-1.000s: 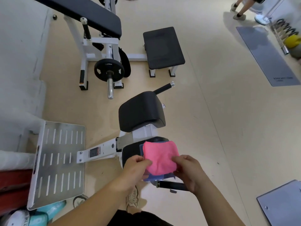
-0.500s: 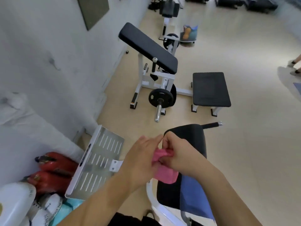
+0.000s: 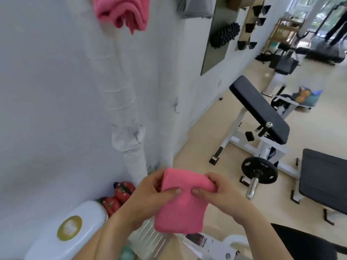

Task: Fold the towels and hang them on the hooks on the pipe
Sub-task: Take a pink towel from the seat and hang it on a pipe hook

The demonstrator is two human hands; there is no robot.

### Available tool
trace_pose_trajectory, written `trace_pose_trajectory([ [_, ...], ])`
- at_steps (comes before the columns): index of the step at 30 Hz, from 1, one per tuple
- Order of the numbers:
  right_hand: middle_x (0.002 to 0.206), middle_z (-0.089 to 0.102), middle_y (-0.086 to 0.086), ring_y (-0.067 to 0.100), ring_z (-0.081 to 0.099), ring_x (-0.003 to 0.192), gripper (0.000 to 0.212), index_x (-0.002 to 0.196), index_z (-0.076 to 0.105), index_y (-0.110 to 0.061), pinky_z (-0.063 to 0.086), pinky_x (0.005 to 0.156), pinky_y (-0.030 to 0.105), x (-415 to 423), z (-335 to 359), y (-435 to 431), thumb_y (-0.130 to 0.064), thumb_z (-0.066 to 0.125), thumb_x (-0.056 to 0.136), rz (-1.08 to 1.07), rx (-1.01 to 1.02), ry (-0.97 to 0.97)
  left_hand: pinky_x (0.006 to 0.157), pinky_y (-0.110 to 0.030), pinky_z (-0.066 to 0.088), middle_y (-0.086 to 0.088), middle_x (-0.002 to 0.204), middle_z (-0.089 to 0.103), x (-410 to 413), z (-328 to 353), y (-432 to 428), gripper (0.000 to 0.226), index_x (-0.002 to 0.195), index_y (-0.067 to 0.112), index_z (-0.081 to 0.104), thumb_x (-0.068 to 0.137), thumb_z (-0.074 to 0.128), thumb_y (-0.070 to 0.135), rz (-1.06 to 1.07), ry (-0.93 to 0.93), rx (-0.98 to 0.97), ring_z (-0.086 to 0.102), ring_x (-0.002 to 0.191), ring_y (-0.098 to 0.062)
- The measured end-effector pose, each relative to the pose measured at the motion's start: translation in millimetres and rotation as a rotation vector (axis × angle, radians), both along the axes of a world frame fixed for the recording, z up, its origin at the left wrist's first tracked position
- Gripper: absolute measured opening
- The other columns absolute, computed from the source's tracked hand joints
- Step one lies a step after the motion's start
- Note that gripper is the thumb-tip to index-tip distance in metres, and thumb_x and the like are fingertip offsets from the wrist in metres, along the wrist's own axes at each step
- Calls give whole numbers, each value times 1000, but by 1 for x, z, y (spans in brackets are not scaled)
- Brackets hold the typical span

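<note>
Both hands are holding one folded pink cloth towel point(image 3: 180, 209) low in the middle of the view, in the air in front of the person. The left hand point(image 3: 150, 196) is pinching the towel's upper left part, thumb lying on the front, fingers curling behind. The right hand point(image 3: 221, 194) is pinching the upper right part the same way, its thumb tip sitting just beside the left thumb. The towel's lower half is hanging free below both hands. Under the hands a perforated silver metal plate point(image 3: 150, 239) is showing, partly hidden. To the left a white rounded container with a gold round label point(image 3: 69, 228) is lying near the wall, with red rounded items point(image 3: 120, 194) just behind it; cannot tell what they are. Behind those a white wrapped vertical pipe point(image 3: 120, 94) is running up the white wall. A small metal hook point(image 3: 176, 107) is sticking out of the wall right of the pipe. At the top edge a second pink towel point(image 3: 122, 14), bunched, is hanging by the pipe; its hook is out of view. To the right a black padded incline bench on a white frame point(image 3: 259, 109) is standing on the beige floor point(image 3: 206, 143), a black round weight plate point(image 3: 259, 170) sitting on its bar. Farther back a black knobbly foam roller point(image 3: 225, 34) is showing against a dark wall panel point(image 3: 212, 59).
</note>
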State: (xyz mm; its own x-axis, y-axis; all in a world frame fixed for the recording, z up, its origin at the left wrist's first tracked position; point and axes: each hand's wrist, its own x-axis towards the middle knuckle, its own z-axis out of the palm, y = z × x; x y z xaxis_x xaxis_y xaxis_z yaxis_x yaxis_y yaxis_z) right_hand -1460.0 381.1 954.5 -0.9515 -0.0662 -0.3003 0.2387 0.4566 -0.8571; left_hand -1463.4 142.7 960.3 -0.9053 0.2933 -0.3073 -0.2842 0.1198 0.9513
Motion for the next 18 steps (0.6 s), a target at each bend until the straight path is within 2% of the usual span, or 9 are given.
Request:
trace_pose_trajectory([
  [3,83,73,-3,14,67,81,27,81,71,-28,50,69,34,-38,5,-31,-33,93,67,-31,-154,-6,88,-37,62,3,109,79,-25,6,-32,32,112,31,72,82,83,24,87,47,-39,75,102,-16],
  [7,86,76,1,14,71,79,28,85,71,-23,52,67,30,-81,11,-61,-22,94,70,-34,-214,17,73,-21,59,9,97,79,-49,12,-52,12,101,29,75,90,78,26,253,96,-126,75,90,-7],
  [11,94,80,-1,17,76,90,27,100,74,-24,59,77,35,-134,3,-76,-28,89,79,-11,-249,35,77,-30,60,7,92,80,-82,0,-61,13,99,25,77,89,78,33,401,112,-252,73,83,-6],
  [14,96,80,-7,13,75,93,18,104,74,-28,60,85,37,-176,-20,-88,-28,80,87,31,-180,48,79,-39,59,-6,92,78,-103,-19,-61,9,97,22,76,89,80,24,491,96,-228,72,83,-21],
  [16,95,79,-7,15,74,94,13,104,74,-27,59,85,35,-203,-40,-97,-26,75,91,75,-123,46,76,-39,59,-9,89,76,-119,-33,-60,12,95,27,74,86,81,26,548,75,-277,72,83,-26],
  [18,99,76,-6,17,71,95,14,108,71,-23,56,82,30,-226,-57,-105,-24,71,94,111,-86,20,72,-34,58,-5,85,75,-135,-49,-61,12,93,29,71,85,81,30,574,45,-350,71,79,-23],
])
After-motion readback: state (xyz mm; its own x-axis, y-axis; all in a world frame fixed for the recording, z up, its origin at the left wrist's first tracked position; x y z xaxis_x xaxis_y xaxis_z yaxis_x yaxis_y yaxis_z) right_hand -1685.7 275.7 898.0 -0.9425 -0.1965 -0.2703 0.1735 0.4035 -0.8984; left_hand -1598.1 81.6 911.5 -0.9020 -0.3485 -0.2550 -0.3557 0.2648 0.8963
